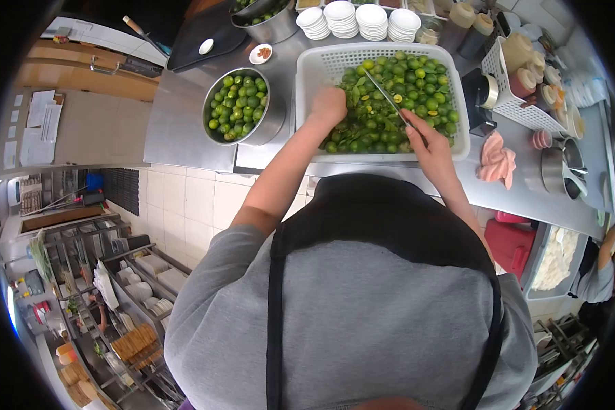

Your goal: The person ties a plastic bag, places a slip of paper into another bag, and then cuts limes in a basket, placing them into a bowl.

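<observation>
A white perforated basket (pixel 461 130) holds many small green limes (pixel 417 75) and some green leaves (pixel 362 113). My left hand (pixel 329 104) is closed over the left part of the basket, beside the leaves; whatever its fingers hold is hidden. In my right hand (pixel 427 137) is a knife (pixel 387 96), its blade pointing up and to the left over the limes. Left of the basket stands a round metal pot (pixel 275 113) with more green limes (pixel 239 102) in it.
Stacked white bowls (pixel 372 20) line the back of the metal counter (pixel 178 130). A pink cloth (pixel 497 160), a black container (pixel 476 102) and a white basket of bottles (pixel 519 102) are on the right. A small dish (pixel 260 54) and black tray (pixel 208 34) lie back left.
</observation>
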Demonstrator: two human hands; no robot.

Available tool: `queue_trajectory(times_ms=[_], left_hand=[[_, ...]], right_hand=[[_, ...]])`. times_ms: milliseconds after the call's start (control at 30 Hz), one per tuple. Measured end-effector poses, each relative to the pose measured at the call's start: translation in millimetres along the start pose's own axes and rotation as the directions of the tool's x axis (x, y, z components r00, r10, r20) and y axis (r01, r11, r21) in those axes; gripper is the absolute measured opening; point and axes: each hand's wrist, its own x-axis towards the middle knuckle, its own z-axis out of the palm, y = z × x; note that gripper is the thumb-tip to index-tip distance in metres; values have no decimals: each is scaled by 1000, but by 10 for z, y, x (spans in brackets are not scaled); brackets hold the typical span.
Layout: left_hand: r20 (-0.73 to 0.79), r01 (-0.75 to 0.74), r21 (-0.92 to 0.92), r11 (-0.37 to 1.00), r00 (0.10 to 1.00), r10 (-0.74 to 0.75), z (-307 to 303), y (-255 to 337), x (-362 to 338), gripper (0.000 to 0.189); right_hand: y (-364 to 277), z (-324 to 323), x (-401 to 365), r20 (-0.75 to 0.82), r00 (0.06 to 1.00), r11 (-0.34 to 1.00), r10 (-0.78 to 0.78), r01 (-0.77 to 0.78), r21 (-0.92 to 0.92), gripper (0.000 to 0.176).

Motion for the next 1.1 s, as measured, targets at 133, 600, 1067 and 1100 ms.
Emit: queue_trajectory(times_ms=[133,600,1067,1100], left_hand=[[-17,-75,-788,611,995,101,-305,-225,-160,32],[-112,-116,-942,-316,993,-31,-545,-144,-521,23],[-111,-91,-977,-194,989,95,-629,196,-734,26],[-110,-90,-977,-194,989,96,-614,227,-726,26]], right_hand=[[57,-40,-34,-11,998,995,61,-60,84,31],[-207,170,4,94,996,941,10,-41,336,32],[-219,183,88,53,997,995,59,-63,79,31],[-211,150,134,37,995,992,90,-93,86,31]])
